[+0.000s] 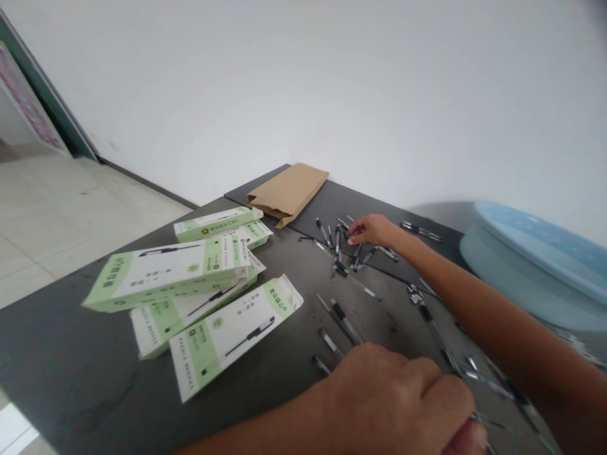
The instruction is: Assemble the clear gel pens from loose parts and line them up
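My left hand, close to the camera, is closed around several clear-barrelled gel pens. Their black-gripped ends stick out past the knuckles on the left, and thin tips show at the right. Farther off, my right hand reaches into a loose heap of similar gel pens, thumb and fingertips pinched at one pen there. Part of that pen is hidden by the fingers. More pens lie scattered on the dark table under my right forearm.
Several green-and-white pen boxes are piled on the left of the table. Behind them lies a brown paper envelope, its open end facing me. A light blue basin stands at the right, near the white wall.
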A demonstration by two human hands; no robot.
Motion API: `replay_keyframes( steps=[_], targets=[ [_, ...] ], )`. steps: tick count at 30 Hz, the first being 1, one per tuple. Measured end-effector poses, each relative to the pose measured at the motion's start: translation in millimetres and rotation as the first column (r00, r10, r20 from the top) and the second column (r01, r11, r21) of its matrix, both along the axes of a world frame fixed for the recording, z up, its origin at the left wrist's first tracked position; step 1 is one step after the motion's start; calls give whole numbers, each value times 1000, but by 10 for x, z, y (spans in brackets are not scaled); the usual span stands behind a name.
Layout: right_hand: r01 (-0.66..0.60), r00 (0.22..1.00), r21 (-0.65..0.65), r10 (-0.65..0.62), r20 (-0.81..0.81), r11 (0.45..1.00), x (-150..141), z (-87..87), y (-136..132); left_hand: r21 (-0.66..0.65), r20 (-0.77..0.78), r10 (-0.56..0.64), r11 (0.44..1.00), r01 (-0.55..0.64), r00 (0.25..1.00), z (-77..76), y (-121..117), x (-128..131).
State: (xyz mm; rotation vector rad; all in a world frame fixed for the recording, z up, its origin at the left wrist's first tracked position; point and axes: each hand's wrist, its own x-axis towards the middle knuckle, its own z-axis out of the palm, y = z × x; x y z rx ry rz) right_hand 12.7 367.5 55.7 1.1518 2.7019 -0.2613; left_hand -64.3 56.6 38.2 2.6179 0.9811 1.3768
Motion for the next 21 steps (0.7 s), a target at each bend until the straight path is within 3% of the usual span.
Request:
replay_keyframes(
  steps=[7,13,17,21],
  targets=[
    [20,1000,-9,-20,-13,1000,-64,40,-26,-6,-27,1,1000,-1,1000,4,-5,10],
    [32,967,60,-16,-253,998,-29,175,-249,1,29,-3,1000,3,1000,31,-9,-20],
    [91,877,52,-55,-477,994,185,365,-613,-15,83,-13,1000,14,996,41,13,-10],
    [107,760,-47,-112,-640,993,626,594,-1284,-87,144,-56,994,69,988,39,31,6]
  ],
)
